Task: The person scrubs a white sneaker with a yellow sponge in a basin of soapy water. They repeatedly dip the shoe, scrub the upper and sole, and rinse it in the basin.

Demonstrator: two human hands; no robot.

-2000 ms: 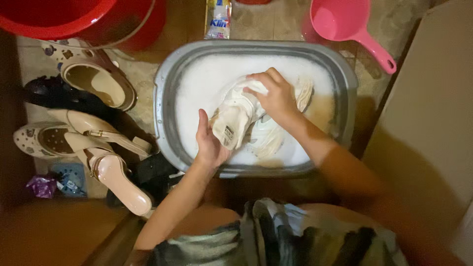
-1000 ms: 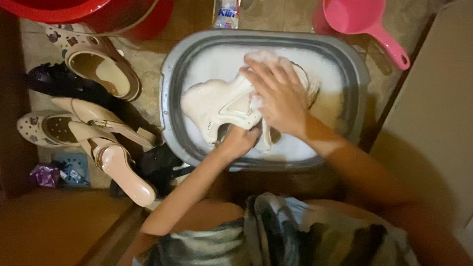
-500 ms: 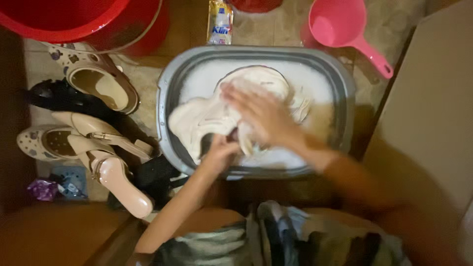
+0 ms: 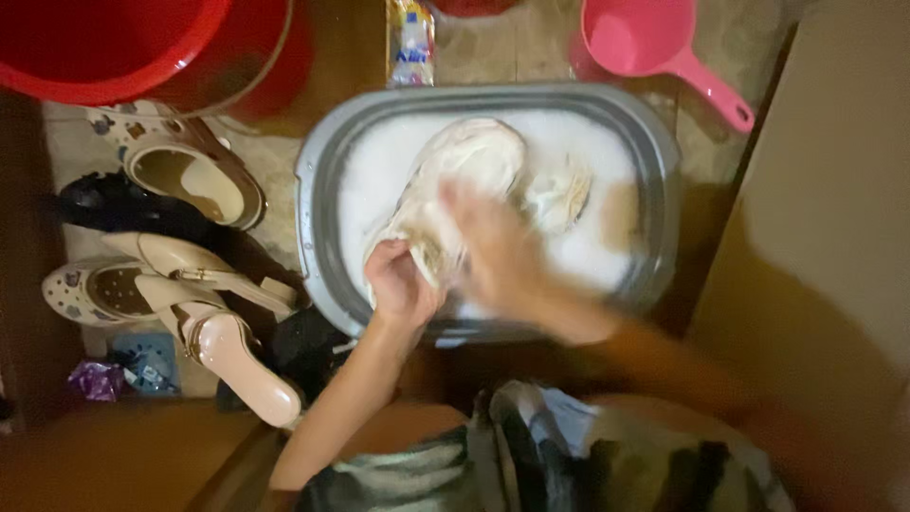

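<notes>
Left hand (image 4: 398,280) gripped white shoe (image 4: 455,180) at center frame, right hand (image 4: 498,251) blurred, grasp unclear, over sudsy gray tub (image 4: 318,180), sandals (image 4: 204,294) crowding its left rim.

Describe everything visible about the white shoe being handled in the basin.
The white shoe looks like a sneaker, off-white and wet, with suds on it. It lies slanted over the foamy water in the grey basin, one rounded end pointing to the far rim, the other near the person. The left hand grips its near end; the right hand, blurred, lies across its middle. A second pale shoe sits in the foam just beside it. Finer details are too blurred to tell.
</notes>
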